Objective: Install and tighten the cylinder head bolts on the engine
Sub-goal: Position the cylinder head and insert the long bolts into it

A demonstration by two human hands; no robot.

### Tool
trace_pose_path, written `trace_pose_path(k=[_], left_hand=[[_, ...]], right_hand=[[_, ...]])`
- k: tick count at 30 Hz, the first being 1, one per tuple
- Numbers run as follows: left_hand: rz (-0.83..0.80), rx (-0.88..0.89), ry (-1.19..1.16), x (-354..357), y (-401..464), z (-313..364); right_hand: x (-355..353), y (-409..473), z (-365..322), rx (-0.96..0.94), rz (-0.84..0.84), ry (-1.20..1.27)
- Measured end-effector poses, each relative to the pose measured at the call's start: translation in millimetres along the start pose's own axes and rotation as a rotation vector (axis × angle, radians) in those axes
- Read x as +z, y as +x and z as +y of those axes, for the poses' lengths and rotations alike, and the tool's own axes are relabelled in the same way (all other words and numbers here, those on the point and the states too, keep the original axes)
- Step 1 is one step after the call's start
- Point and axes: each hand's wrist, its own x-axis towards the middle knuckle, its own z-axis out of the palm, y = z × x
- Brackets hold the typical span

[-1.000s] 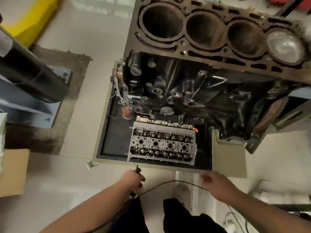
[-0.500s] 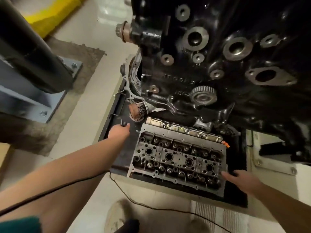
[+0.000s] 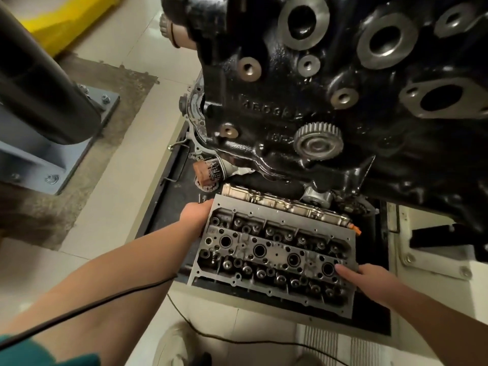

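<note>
A grey cylinder head (image 3: 274, 249) with several valve springs and plug wells lies in a black tray (image 3: 169, 207) on the floor, under the black engine block (image 3: 330, 88). My left hand (image 3: 196, 213) grips the head's far left corner, fingers curled under the edge. My right hand (image 3: 367, 277) holds the head's right end, the thumb lying on its top face near the last plug well. No bolts are visible in either hand.
The engine block hangs over the tray's back half with a small toothed gear (image 3: 318, 141) on its face. A rusty oil filter (image 3: 208, 171) sits behind the head. A black post on a grey bolted base (image 3: 52, 143) stands left. A thin black cable (image 3: 237, 342) crosses the floor.
I have bent down closer to the tray. My left hand moved right onto the head's corner and my right hand came onto its right end.
</note>
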Motion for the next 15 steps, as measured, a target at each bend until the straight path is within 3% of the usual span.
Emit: trace_pose_path(k=[8, 15], left_hand=[[0.113, -0.013, -0.147, -5.4, -13.0, -9.0], [0.165, 0.075, -0.087, -68.5, -131.5, 2.8]], right_hand=[[8.5, -8.0, 5.2, -0.027, 0.071, -0.130], [-11.4, -114.9, 2.1, -0.098, 0.032, -0.247]])
